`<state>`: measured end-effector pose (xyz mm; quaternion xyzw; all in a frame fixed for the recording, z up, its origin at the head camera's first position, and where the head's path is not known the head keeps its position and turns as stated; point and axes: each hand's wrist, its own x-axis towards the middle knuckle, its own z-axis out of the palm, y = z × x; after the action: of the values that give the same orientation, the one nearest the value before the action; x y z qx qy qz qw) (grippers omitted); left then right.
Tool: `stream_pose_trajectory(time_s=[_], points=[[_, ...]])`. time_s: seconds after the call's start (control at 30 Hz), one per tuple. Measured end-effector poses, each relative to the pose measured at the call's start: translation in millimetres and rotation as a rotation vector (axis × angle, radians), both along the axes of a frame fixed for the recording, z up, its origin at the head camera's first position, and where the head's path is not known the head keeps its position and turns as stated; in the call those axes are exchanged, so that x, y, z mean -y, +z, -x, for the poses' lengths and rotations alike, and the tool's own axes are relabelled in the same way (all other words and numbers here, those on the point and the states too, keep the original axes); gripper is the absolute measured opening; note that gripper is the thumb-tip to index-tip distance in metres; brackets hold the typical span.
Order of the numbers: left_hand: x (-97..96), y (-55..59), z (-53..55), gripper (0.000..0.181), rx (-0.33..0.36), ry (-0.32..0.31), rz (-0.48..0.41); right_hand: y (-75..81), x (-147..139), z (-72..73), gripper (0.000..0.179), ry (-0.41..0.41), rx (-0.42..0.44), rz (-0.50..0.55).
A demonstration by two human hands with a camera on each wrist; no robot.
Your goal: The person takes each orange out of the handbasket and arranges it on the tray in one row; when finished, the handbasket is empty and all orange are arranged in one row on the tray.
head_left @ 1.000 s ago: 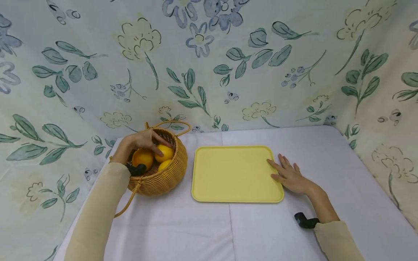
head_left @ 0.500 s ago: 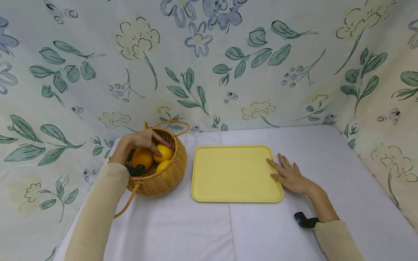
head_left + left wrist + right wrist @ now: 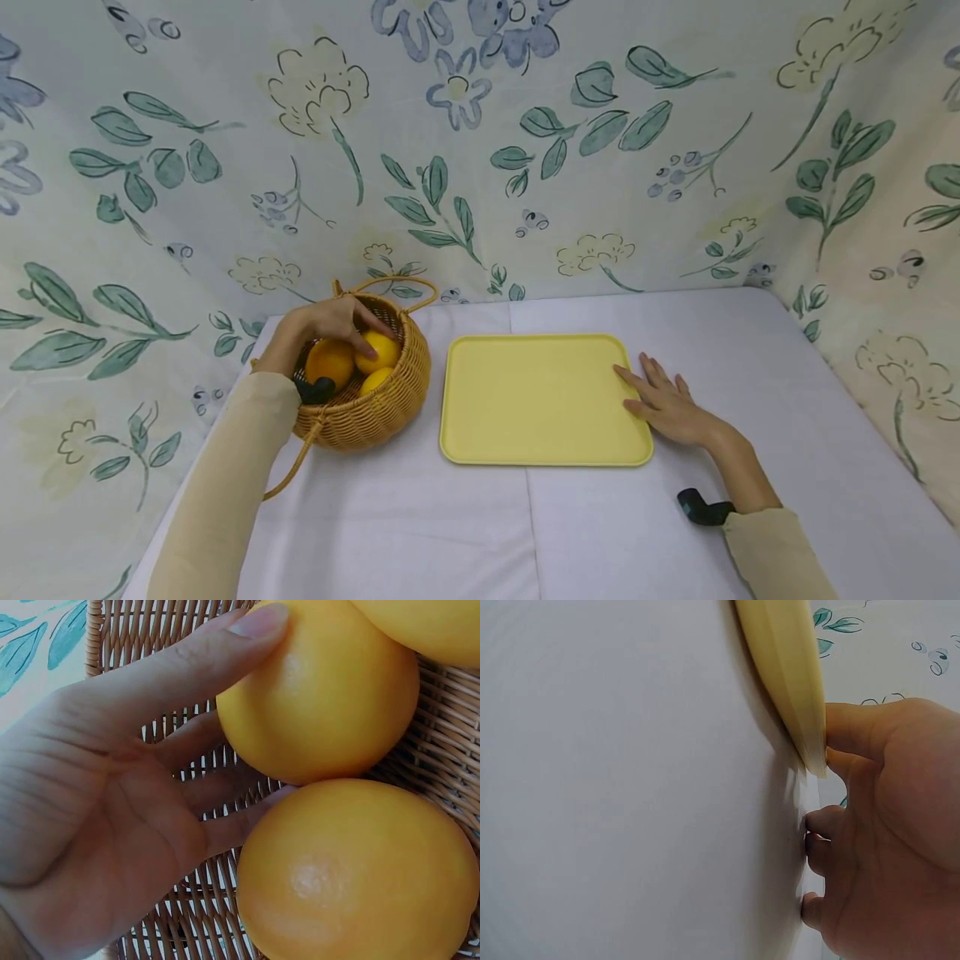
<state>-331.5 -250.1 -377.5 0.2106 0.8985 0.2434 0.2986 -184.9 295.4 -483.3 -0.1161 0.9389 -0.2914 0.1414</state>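
Plainly, the white-draped bench [image 3: 405, 525] is largest; on it lies the yellow tray [image 3: 536, 400], flat, with the woven basket [image 3: 397, 412] standing just beside it on the left; the right hand [image 3: 671, 412] rests at the tray's far side from the basket, fingers spread apart, thumb and forefinger touching the rim — a light touch should do, since a hard push could tilt or slide it; the left hand [image 3: 326, 323] reaches over the basket's edge, down among the contents; the orange fruit [image 3: 360, 877], which looks biggest, sits close under its fingertips; the held fruit [image 3: 322, 712], yellower and inside the basket, is what this hand is clamped on, thumb over the near side, fingers round behind; smooth and round, it probably slips easily — so the fingertips are best set well past its widest part, and any lift is best made straight and slow, clear of its neighbours; the third fruit [image 3: 375, 382], partly hidden, lies just in front.
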Motion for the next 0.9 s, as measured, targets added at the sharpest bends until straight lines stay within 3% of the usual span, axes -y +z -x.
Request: stream_pose_trajectory(time_s=[0.3, 0.5, 0.7, 0.9], points=[[0.4, -1.3, 0.9, 0.048, 0.072, 0.078, 0.016, -0.3, -1.4, -0.6, 0.065, 0.001, -0.003, 0.011], [-1.0, 2.1, 1.9, 0.045, 0.017, 0.019, 0.04, -1.2, -1.6, -0.7, 0.065, 0.003, -0.003, 0.016], [-10.9, 18.1, 0.0, 0.042, -0.005, -0.004, 0.087, -0.9, 0.4, -0.4, 0.065, -0.001, 0.0, 0.008], [-16.8, 34.1, -6.7, 0.04, 0.014, 0.023, 0.12, 0.3, -0.1, -1.6, 0.065, -0.002, 0.003, 0.016]])
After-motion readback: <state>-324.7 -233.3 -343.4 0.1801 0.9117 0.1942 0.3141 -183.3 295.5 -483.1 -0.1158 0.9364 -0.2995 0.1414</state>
